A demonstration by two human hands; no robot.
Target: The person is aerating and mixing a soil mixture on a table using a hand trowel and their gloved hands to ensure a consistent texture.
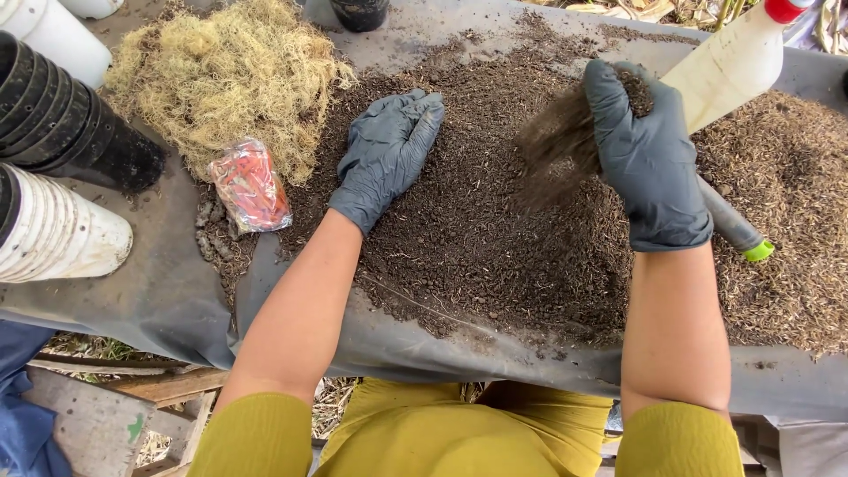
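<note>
While the left hand (389,155) lies open and flat on the dark soil (468,247) at centre frame, the right hand (645,159) is cupped around a scoop of it, upper right. Loose soil spills leftward from that hand toward the heap between both.

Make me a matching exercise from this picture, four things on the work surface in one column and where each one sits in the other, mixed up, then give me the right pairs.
Things:
1. left hand
2. right hand
3. pale moss pile
4. stacked white pots

Places or states:
A. far left edge, lying on their side
B. raised, letting dark soil fall
C. upper left, above a red packet
D. flat on the dark soil

Pairs: 1-D, 2-B, 3-C, 4-A
</note>
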